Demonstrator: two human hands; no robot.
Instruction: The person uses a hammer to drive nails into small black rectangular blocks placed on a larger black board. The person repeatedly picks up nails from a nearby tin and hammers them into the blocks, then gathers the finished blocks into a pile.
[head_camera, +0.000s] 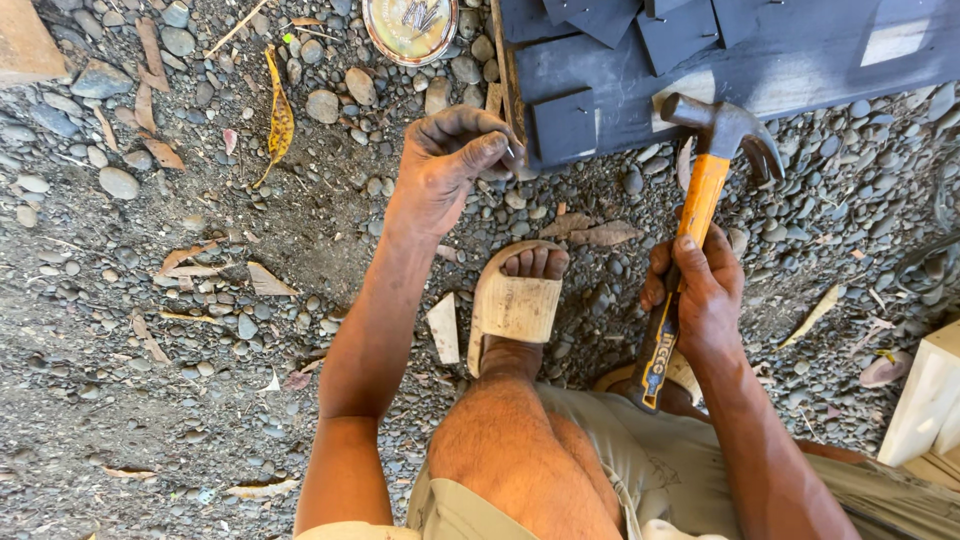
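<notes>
My right hand (700, 290) grips the orange and black handle of a claw hammer (712, 150), whose steel head is raised near the dark painted wooden piece (760, 70). My left hand (445, 165) pinches a small nail between thumb and fingers, right at the corner of a dark square tile (565, 125) on that wooden piece. My foot in a pale sandal (515, 305) rests on the gravel between both hands.
A round tin lid (410, 25) holding nails lies at the top. Gravel with dry leaves and wood chips (445, 325) covers the ground. A pale wooden block (925, 400) stands at the right edge, another wood piece (25, 45) at the top left.
</notes>
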